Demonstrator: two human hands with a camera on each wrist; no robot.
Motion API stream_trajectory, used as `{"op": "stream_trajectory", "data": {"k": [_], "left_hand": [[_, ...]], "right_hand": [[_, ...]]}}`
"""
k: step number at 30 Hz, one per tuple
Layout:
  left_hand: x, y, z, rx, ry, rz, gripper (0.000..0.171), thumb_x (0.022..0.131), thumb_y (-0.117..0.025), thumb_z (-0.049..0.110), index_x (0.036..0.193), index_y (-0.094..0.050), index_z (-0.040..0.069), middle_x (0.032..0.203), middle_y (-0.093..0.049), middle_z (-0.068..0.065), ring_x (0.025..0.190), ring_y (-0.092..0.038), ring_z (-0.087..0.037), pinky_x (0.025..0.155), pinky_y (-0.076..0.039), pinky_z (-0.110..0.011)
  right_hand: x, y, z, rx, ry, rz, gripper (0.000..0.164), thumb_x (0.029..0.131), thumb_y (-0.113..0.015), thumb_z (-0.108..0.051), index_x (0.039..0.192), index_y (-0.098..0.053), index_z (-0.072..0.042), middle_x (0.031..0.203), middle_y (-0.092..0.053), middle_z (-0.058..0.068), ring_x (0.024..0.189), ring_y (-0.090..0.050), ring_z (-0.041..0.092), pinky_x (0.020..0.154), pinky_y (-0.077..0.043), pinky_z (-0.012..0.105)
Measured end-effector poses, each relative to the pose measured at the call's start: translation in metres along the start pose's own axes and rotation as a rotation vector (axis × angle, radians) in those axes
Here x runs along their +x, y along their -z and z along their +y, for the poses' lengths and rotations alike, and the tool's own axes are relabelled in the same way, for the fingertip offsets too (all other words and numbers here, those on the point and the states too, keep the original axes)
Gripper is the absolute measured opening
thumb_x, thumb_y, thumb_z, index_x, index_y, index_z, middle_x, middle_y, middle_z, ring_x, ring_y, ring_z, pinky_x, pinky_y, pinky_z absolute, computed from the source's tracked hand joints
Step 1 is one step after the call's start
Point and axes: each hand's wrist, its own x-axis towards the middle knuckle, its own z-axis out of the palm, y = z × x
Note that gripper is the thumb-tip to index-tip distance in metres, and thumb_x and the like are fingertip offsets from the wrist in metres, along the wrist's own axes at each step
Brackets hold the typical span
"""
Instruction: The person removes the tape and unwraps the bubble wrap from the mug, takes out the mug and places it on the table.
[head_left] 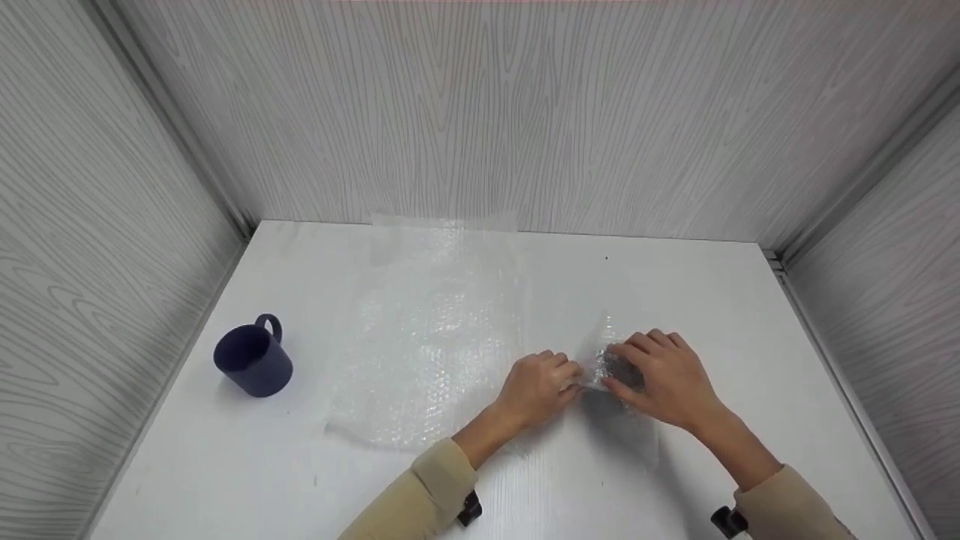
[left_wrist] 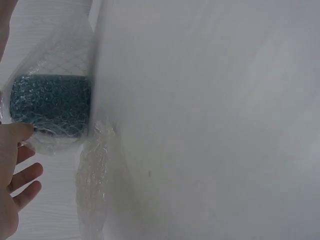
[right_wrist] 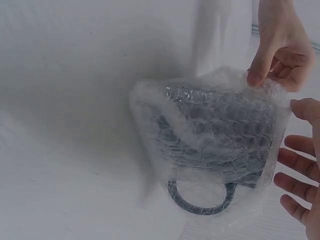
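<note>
A dark blue-grey mug [right_wrist: 215,135] stands wrapped in bubble wrap, its handle [right_wrist: 202,205] showing through the clear layer in the right wrist view. My right hand [head_left: 667,379] holds the wrapped mug from the right, thumb near me and fingers over the far side. With thumb and curled fingers, my left hand [head_left: 538,386] pinches a gathered end of the wrap at the mug's left. The left wrist view shows the mug's side [left_wrist: 50,105] through the bubbles, with the left thumb [left_wrist: 22,131] against the wrap.
A flat sheet of bubble wrap [head_left: 435,337] lies on the white table [head_left: 675,285], its far end against the back wall [head_left: 480,112]. A second dark blue mug [head_left: 259,367] is unwrapped at the table's left. Side walls [head_left: 892,247] enclose the table.
</note>
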Motion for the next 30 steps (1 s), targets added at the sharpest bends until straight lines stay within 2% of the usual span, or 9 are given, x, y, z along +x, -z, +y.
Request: {"op": "stream_trajectory", "data": {"k": [11, 21, 30], "left_hand": [[-0.005, -0.002, 0.007, -0.004, -0.030, 0.057, 0.009, 0.086, -0.084, 0.022, 0.089, -0.076, 0.021, 0.077, -0.072, 0.008, 0.064, -0.063, -0.008, 0.056, -0.050, -0.022], [-0.008, -0.004, 0.012, 0.011, -0.028, 0.081, 0.010, 0.087, -0.085, 0.027, 0.088, -0.076, 0.022, 0.077, -0.072, 0.009, 0.063, -0.062, -0.007, 0.056, -0.049, -0.020], [-0.011, 0.000, 0.016, 0.024, -0.019, 0.090, 0.009, 0.089, -0.082, 0.027, 0.090, -0.077, 0.020, 0.080, -0.074, 0.008, 0.065, -0.064, -0.007, 0.057, -0.051, -0.022]], "right_hand": [[0.002, 0.001, -0.002, -0.028, 0.028, 0.005, 0.033, 0.076, -0.090, -0.038, 0.100, -0.080, -0.018, 0.093, -0.076, -0.002, 0.086, -0.067, 0.022, 0.076, -0.058, 0.043], [0.004, 0.004, -0.005, -0.100, 0.121, 0.053, 0.026, 0.073, -0.091, -0.031, 0.091, -0.080, -0.017, 0.088, -0.078, -0.002, 0.082, -0.068, 0.021, 0.073, -0.057, 0.039], [0.006, 0.005, -0.008, -0.126, 0.178, 0.064, 0.022, 0.072, -0.093, -0.027, 0.086, -0.081, -0.014, 0.082, -0.076, 0.000, 0.079, -0.067, 0.022, 0.069, -0.056, 0.038]]}}
